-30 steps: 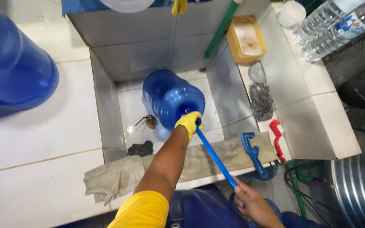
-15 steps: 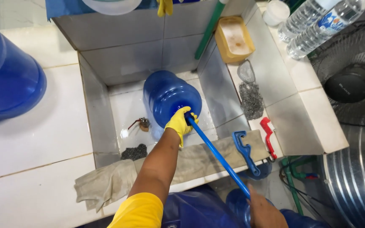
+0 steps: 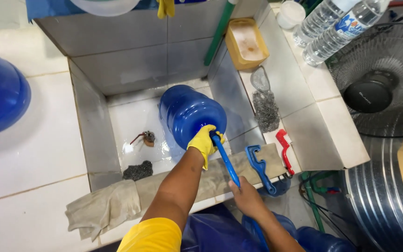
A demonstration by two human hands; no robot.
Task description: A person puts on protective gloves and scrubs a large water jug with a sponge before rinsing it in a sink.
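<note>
view from above of a white tiled sink basin (image 3: 89, 116) where a large blue water jug (image 3: 190, 114) lies on its side, its long axis running from the far wall toward the person, neck end nearest them. the left hand (image 3: 203, 143), in a yellow rubber glove, is closed around the jug's neck, steadying it. a blue rod-like brush handle (image 3: 225, 161) runs in line with the jug, slanting from the neck down and to the right into the bare right hand (image 3: 246, 198), which is wrapped around the handle's lower part just outside the basin's front edge. so the left hand is the nearer of the 2 to the jug, touching it, while the right hand is apart from it, behind it along the same axis. a beige cloth (image 3: 113, 205) is draped over the front rim. inside the basin lie a dark scouring pad (image 3: 137, 171) and a small brown drain fitting (image 3: 148, 137). on the right ledge are a yellow soap tray (image 3: 247, 44), steel wool (image 3: 267, 111), a blue tool (image 3: 259, 167) and a red tool (image 3: 284, 149). 2 clear plastic bottles (image 3: 336, 25) and a fan (image 3: 378, 88) sit further right.
</note>
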